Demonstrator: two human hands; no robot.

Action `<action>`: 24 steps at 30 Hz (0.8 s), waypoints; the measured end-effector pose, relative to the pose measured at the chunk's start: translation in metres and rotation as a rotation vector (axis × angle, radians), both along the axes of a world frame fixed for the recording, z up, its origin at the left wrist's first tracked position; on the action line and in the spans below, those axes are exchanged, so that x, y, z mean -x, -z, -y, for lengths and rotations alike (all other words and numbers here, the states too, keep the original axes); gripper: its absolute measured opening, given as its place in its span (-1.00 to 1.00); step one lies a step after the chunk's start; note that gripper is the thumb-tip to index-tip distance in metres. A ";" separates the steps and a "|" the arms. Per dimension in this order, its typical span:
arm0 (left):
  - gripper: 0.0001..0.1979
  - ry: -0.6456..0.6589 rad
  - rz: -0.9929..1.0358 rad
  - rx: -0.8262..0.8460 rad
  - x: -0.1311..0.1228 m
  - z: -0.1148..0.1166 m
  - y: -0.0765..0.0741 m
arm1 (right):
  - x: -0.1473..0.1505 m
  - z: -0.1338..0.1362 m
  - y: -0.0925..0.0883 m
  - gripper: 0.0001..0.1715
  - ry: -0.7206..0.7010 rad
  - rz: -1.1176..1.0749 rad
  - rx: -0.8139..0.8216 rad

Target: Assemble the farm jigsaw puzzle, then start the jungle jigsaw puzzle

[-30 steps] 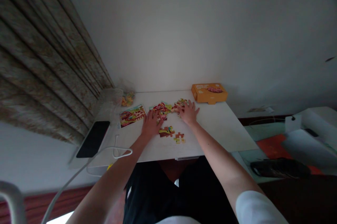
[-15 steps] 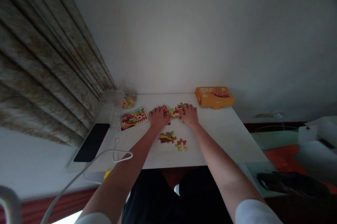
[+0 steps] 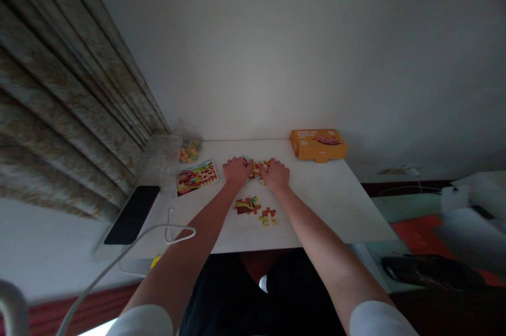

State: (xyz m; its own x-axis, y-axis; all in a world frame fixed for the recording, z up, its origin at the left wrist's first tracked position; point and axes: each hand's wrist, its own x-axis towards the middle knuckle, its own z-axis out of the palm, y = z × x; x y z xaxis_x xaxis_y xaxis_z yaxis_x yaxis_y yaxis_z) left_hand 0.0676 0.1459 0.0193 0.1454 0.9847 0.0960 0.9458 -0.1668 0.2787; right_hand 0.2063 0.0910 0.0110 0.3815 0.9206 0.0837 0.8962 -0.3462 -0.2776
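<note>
At the far left we have a pleated curtain [image 3: 67, 88] hanging beside the table [image 3: 336, 204]. Along the table's left side, a black smartphone [image 3: 132, 215] lies flat, and a white cable [image 3: 169, 228] loops across the near corner. Toward the back, a clear plastic bag [image 3: 158, 157] sits with loose jigsaw pieces [image 3: 190, 152] inside it, tucked against the wall and away from the hands. A printed picture card [image 3: 196, 178] lies flat just left of the left grip [image 3: 237, 170], placed where a glance can reach it.

Both grips press palm-down from either side onto a cluster of joined puzzle pieces [image 3: 256, 169], the fingers spread over its edges, as if to keep the pieces together. The light is poor and the hands cover much of the cluster, so we cannot tell whether either grip has closed on a single piece. Nearer us lie two smaller groups of puzzle pieces [image 3: 247, 205] [image 3: 269, 217], well clear of the hands. Past the right grip [image 3: 274, 174], an orange puzzle box [image 3: 318, 145] sits shut near the back edge, out of the way.
</note>
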 end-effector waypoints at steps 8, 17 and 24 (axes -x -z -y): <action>-0.23 0.016 -0.019 0.125 -0.001 -0.010 -0.016 | -0.016 -0.001 -0.005 -0.25 0.033 -0.095 0.028; -0.15 -0.152 0.120 0.235 0.009 -0.016 -0.030 | -0.027 -0.002 -0.006 -0.15 0.247 -0.494 -0.246; -0.16 -0.232 0.210 0.118 0.014 -0.017 -0.051 | 0.024 0.000 -0.016 -0.19 0.189 -0.638 -0.262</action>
State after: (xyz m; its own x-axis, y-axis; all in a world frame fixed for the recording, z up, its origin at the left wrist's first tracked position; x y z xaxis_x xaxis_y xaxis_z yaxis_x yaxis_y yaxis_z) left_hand 0.0534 0.1633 0.0699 -0.0946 0.9954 -0.0168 0.8748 0.0911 0.4759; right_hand 0.1821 0.0908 0.0273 0.5812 0.8138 0.0006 0.4624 -0.3296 -0.8231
